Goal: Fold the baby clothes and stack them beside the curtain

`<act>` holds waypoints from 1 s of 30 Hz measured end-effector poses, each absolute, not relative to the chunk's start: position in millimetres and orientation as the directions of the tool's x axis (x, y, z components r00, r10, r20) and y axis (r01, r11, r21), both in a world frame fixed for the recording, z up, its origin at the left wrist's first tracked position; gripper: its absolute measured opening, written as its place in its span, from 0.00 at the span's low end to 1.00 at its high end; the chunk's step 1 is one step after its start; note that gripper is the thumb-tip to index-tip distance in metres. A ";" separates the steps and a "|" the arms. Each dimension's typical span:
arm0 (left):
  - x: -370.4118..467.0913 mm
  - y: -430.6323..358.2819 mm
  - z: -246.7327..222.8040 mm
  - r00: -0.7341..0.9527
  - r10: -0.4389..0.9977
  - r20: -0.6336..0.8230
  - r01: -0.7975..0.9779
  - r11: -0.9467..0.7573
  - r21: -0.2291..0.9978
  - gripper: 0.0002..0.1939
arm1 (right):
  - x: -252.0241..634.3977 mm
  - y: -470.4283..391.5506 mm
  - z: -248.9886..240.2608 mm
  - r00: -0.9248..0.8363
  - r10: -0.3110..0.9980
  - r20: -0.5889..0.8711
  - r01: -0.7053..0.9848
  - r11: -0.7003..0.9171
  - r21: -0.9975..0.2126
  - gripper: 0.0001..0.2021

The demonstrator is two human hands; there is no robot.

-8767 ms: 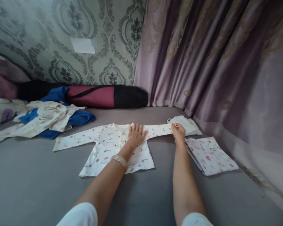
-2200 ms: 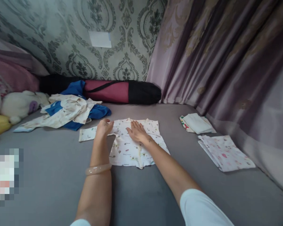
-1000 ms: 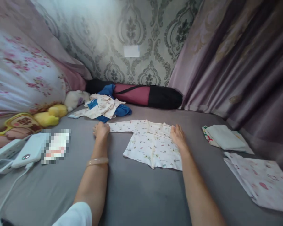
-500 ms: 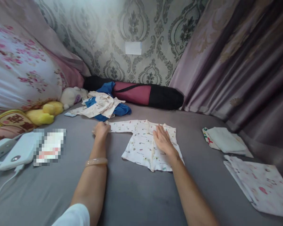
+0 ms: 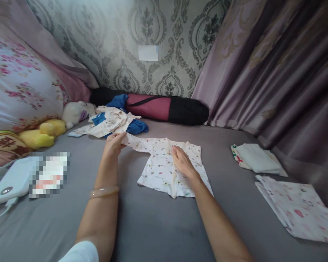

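Observation:
A small white patterned baby shirt (image 5: 160,168) lies spread on the grey sheet, one sleeve stretched out to the left. The end of that sleeve is pinched in my left hand (image 5: 114,143), which holds it slightly raised off the sheet. My right hand (image 5: 182,160) rests on the shirt's chest, near the front edging, its fingers extended and close together. The right side of the shirt lies partly beneath my right hand and forearm; no second sleeve shows spread out.
A pile of blue and cream clothes (image 5: 114,122) lies behind my left hand, before a long bag (image 5: 150,108). Folded cloths (image 5: 258,158) (image 5: 297,207) lie right. Plush toys (image 5: 36,138) and a white power bank (image 5: 15,180) are left.
My left hand has lifted the sleeve end a little off the sheet. My right hand has tilted more onto its edge and shifted slightly toward the shirt's middle. The view has moved slightly.

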State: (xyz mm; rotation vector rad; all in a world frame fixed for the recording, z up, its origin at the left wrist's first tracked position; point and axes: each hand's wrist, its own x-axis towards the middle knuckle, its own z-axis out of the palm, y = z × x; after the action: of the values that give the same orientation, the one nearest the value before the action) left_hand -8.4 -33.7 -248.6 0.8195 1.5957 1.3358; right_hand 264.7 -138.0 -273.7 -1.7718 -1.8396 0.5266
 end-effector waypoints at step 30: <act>142.2 -99.5 -265.4 0.517 0.836 0.183 0.304 -0.379 0.874 0.17 | 283.1 -126.1 -259.5 0.089 0.905 -0.417 -0.482 -0.327 -0.813 0.15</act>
State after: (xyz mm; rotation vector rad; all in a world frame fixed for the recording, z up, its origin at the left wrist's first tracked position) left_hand 142.2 -99.5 -265.4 1.9242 0.9346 0.8060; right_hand 283.1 -126.1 -259.5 -1.1939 -0.5002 1.5243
